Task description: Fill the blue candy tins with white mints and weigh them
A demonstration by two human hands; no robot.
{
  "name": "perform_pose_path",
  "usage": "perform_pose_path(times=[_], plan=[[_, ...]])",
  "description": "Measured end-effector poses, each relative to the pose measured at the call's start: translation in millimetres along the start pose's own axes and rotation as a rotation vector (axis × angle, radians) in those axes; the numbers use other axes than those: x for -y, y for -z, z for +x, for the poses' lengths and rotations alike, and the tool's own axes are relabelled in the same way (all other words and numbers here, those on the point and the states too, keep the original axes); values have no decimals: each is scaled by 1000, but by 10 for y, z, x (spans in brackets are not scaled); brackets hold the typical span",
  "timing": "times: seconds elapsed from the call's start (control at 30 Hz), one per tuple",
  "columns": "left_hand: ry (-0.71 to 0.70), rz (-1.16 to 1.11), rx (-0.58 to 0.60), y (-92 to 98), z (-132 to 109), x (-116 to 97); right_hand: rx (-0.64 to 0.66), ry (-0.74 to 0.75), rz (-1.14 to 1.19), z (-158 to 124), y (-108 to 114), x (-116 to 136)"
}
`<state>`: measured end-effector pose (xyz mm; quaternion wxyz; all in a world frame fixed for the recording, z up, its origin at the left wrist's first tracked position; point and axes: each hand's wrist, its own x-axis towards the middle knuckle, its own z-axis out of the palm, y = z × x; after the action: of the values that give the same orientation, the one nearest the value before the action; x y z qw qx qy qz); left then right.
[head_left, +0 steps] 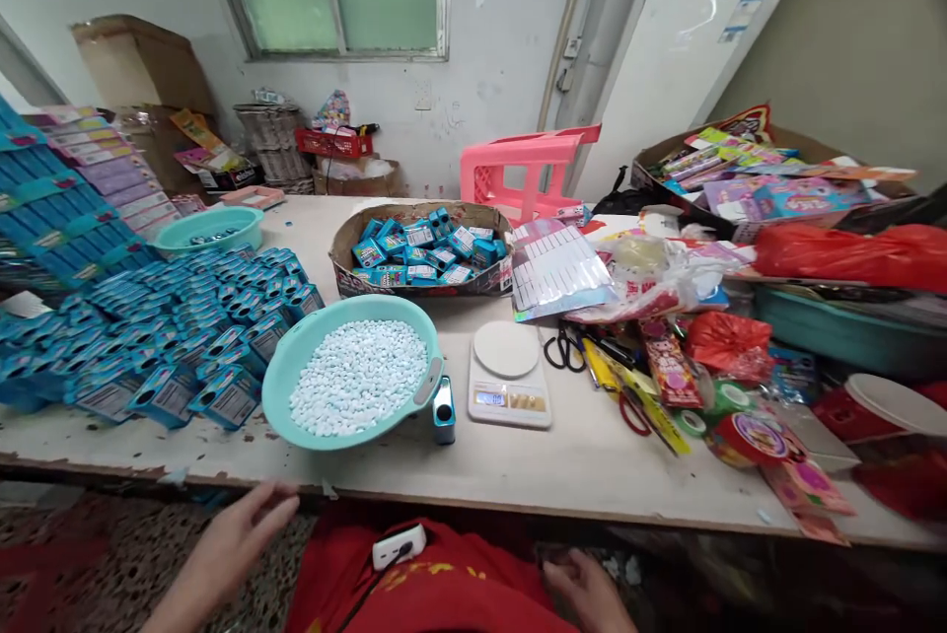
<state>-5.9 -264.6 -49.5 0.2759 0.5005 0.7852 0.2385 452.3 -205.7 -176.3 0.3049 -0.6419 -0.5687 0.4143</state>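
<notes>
My left hand point(241, 534) is held in front of the table's near edge, its fingers stretched out and apart, holding nothing. Low over the right side of my lap is my right hand point(588, 589), loosely open with nothing visible in it. A turquoise plastic basin point(277, 386) full of small white candies point(362, 377) stands nearest to my left hand. Right beside the basin, a small blue box point(444, 413) stands upright with a dark round opening on top. A white kitchen scale point(509, 406) is to its right, its lit display apparently reading zero.
Many upright blue boxes point(229, 396) crowd the left, with stacked blue trays point(59, 209) behind. A cardboard tray point(340, 273) of blue boxes lies beyond the basin. Black scissors point(564, 349), red-handled scissors point(634, 413), tape rolls and packaging clutter the right. A pink stool point(518, 160) stands behind.
</notes>
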Motion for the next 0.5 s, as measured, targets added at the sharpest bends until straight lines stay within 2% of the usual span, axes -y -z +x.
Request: perform_pose_path(times=[0.1,0.17,0.2,0.3,0.37,0.5], plan=[[-144,-23,-281,200,223,-476,27,66,22,-166,74,176],[-289,25,-443,157,479,-720,-43,140,-18,-199,70,415],[-390,49,-474,87,610,-810,-80,189,-25,-187,45,549],[-611,208,-398,-177,888,-938,-150,334,-30,-52,-114,911],[-704,320,-318,-281,942,-925,-166,387,-35,86,-288,1082],[-921,445,-170,-258,861,-843,-155,507,-45,401,-747,1338]])
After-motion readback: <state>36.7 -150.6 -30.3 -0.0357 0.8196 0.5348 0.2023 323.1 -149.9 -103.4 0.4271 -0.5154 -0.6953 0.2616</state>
